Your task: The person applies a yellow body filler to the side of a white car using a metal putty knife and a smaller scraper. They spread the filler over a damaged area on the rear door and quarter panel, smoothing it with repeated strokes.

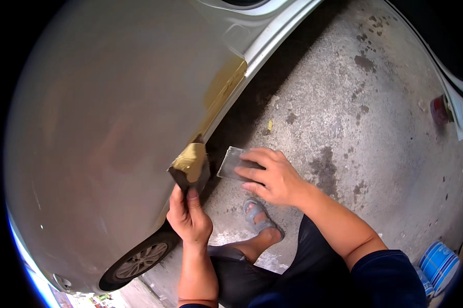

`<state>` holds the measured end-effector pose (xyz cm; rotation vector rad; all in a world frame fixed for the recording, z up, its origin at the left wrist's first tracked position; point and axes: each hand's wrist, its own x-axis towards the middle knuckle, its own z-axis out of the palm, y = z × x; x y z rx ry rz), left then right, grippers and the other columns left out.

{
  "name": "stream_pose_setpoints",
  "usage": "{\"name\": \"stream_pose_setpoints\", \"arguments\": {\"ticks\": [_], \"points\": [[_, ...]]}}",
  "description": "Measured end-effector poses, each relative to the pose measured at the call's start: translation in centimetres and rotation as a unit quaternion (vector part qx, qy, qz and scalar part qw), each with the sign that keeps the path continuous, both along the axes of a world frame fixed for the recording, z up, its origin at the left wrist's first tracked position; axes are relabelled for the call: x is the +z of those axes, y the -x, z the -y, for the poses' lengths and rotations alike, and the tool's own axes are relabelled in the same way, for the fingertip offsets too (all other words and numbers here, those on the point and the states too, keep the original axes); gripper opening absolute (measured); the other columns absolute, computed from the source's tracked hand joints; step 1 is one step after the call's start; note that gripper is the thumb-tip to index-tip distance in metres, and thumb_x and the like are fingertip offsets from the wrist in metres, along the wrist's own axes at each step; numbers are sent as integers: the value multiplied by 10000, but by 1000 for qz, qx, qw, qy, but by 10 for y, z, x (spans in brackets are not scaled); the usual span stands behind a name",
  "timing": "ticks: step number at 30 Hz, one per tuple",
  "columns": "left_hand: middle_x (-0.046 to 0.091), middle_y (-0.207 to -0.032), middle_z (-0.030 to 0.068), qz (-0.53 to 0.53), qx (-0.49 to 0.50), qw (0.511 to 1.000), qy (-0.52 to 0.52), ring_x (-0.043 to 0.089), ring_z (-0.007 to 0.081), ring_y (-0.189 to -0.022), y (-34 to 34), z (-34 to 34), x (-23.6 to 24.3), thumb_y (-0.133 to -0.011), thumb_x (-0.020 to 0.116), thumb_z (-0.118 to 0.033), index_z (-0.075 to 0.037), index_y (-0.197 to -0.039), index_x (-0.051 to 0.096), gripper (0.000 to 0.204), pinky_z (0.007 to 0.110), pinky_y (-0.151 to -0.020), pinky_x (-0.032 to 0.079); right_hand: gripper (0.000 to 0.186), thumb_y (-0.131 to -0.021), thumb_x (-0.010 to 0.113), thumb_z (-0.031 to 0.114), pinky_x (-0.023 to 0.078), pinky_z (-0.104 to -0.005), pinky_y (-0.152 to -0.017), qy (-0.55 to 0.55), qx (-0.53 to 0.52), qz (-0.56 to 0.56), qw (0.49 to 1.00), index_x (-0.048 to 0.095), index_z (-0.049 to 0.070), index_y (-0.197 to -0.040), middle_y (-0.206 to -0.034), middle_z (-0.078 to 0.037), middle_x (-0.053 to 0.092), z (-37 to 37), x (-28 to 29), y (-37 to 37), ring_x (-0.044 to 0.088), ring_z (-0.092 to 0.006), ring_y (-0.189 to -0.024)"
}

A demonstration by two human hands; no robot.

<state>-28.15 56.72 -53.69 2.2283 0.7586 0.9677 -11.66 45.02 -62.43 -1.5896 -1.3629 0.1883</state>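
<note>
My left hand (190, 215) grips a dark putty knife (181, 177) by its lower end, thumb on top. A thick smear of yellow body filler (191, 160) lies across its blade, close to the car's lower edge. To the right, my right hand (275, 174) holds a flat, thin rectangular spreader (231, 163), greyish and partly see-through, with its fingers along the face. The two tools are apart. Up ahead, a yellow filler patch (225, 84) coats the lower edge of the grey car panel (108, 113).
A car wheel (139, 261) sits at the lower left. On the stained concrete floor (334, 128) is my sandalled foot (262, 218). A red can (440, 110) stands at the right, beside a white panel edge. Blue-and-white buckets (439, 264) are at the lower right.
</note>
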Motion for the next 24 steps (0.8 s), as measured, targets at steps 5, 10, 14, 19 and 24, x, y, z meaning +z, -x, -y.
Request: {"name": "stream_pose_setpoints", "arguments": {"ticks": [5, 10, 14, 19, 24], "points": [[586, -1193, 118, 167, -16, 981, 95, 552, 173, -1083, 15, -21, -12, -982, 489, -67, 43, -1260, 477, 299, 336, -991, 423, 443, -920, 496, 250, 473, -331, -827, 5, 65, -737, 672, 454, 119, -1341, -1143, -43, 564, -40, -65, 14, 543, -173, -1072], [540, -1263, 165, 214, 39, 973, 80, 542, 253, -1125, 15, -20, -11, -986, 495, -129, 22, -1290, 444, 343, 410, -1005, 433, 452, -888, 543, 355, 540, -439, -764, -125, 189, -890, 396, 504, 184, -1305, -1061, -18, 609, -99, -88, 35, 606, -223, -967], [531, -1286, 167, 227, 34, 972, 49, 533, 262, -1150, 16, -21, -12, -977, 488, -104, 20, -1304, 436, 353, 425, -1033, 413, 355, -893, 512, 412, 526, -440, -742, -95, 192, -921, 326, 619, 124, -1069, -953, -32, 656, -127, -84, 45, 622, -212, -895], [527, -1292, 178, 254, 48, 966, 31, 535, 266, -1151, 16, -28, -10, -977, 478, -107, 26, -1313, 432, 364, 422, -1032, 413, 349, -896, 533, 420, 525, -411, -710, -54, 119, -934, 332, 577, 131, -1088, -956, -35, 577, -147, -52, 48, 559, -207, -873], [529, -1289, 186, 267, 43, 962, 38, 549, 259, -1135, 8, -25, -4, -976, 466, -105, 34, -1311, 429, 365, 403, -1009, 431, 591, -908, 542, 406, 511, -387, -778, -95, 97, -871, 472, 372, 196, -1434, -1201, -35, 447, -145, -9, 67, 462, -179, -1034]]}}
